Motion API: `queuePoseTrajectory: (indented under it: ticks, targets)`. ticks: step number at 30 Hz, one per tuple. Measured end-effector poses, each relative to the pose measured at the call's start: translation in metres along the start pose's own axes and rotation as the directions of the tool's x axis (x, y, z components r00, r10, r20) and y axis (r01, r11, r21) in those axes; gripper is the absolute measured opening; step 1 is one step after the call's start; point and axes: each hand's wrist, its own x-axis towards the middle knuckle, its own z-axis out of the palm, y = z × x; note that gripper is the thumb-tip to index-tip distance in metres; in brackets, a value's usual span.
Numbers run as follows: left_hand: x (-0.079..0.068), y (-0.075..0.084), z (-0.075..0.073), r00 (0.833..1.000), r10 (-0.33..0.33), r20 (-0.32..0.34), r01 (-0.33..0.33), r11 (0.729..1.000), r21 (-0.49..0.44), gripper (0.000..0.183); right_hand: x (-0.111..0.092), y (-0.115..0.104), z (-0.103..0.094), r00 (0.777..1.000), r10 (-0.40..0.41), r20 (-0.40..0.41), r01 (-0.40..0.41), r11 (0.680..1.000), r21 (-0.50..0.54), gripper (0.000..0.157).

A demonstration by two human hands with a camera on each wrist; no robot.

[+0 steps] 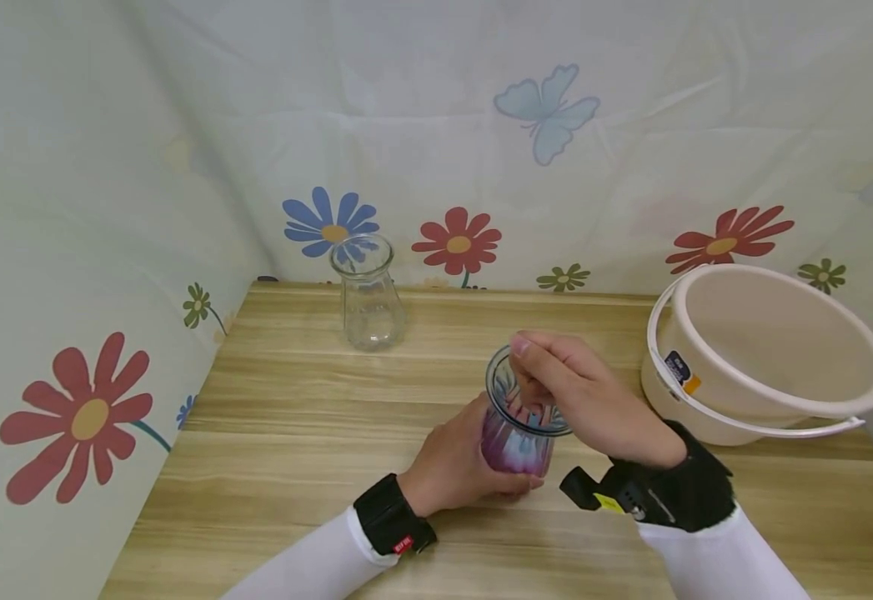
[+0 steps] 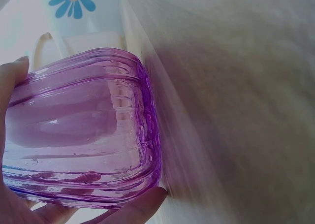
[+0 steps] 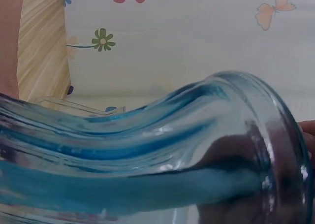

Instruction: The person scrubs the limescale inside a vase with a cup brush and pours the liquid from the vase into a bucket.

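Note:
My left hand (image 1: 460, 454) grips a ribbed glass vase (image 1: 499, 446) around its lower body, thumb on the near side. The glass is purple toward the base and turns blue toward the wide rim. In the left wrist view the vase's purple base (image 2: 118, 130) shows close over the table. My right hand (image 1: 574, 387) is curled at the mouth, with fingers inside the rim. Those fingers hold a light blue, stick-like thing (image 3: 123, 187) that runs lengthwise down inside the vase; its exact kind I cannot tell.
A clear glass vase (image 1: 372, 312) stands upright at the back left of the wooden table (image 1: 293, 392). To the right is a cream bucket (image 1: 676, 333) with its handle lowered toward me. Behind the table hangs a white curtain (image 1: 406, 108) printed with flowers.

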Motion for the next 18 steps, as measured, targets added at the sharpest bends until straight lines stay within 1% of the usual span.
queuePoseTrajectory:
  ticks: [2,5,8,12,15,18]
  targets:
    - [0.0001,0.0,0.0001,1.0,0.0,0.0,0.0,1.0,0.0,0.099,0.0,-0.0008,0.0003,1.0,0.009,0.008,-0.009,1.0,0.005,0.042]
    - [-0.0001,0.0,0.0004,1.0,0.001,0.0,-0.001,1.0,-0.005,0.099,-0.0013,-0.001,0.0004,1.0,-0.001,0.001,0.001,1.0,0.027,0.042]
    - [-0.0003,-0.0008,0.0009,1.0,0.002,-0.001,-0.002,1.0,-0.006,0.1,-0.0029,0.0004,-0.0001,1.0,-0.024,-0.005,0.025,0.995,0.098,0.044]
    - [-0.0002,-0.002,0.0015,1.0,0.005,-0.008,-0.005,1.0,0.001,0.1,-0.005,0.0024,-0.0017,0.999,-0.035,-0.007,0.035,0.978,0.205,0.046]
    - [0.0,-0.002,0.0016,1.0,0.008,-0.012,-0.008,1.0,0.002,0.1,-0.0067,0.0019,-0.0035,0.999,-0.044,-0.017,0.047,0.971,0.235,0.045]
    - [0.0001,-0.0013,0.0015,1.0,0.009,-0.016,-0.009,1.0,0.006,0.1,-0.008,-0.0003,-0.006,0.996,-0.082,-0.045,0.09,0.963,0.253,0.043]
